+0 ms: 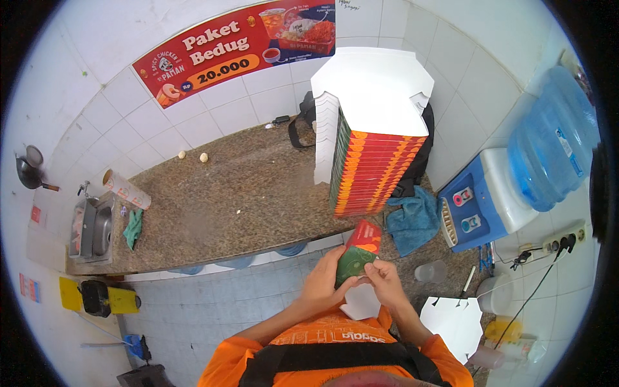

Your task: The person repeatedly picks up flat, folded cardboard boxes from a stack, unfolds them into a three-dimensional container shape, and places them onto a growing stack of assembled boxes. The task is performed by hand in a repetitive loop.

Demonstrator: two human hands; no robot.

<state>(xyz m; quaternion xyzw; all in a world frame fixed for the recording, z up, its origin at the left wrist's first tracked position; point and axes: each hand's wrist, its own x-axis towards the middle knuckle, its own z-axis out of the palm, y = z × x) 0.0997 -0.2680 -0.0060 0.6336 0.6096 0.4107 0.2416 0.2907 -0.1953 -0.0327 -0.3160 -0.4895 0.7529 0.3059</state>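
Observation:
My left hand (322,284) and my right hand (385,282) both hold a flat cardboard food box (358,253), red and orange at its top, green lower down, with a white flap below the fingers. It is held close to my chest, just in front of the counter edge. A tall stack of the same folded boxes (367,169) stands on the granite counter (238,193) right behind it, white flaps sticking up.
A blue cloth (412,218) lies beside the stack. A water dispenser (483,206) with a blue bottle (554,138) stands at right. A sink (93,229), a paper cup stack (126,189) and a green rag (133,227) are at left. White box blanks (454,322) lie lower right.

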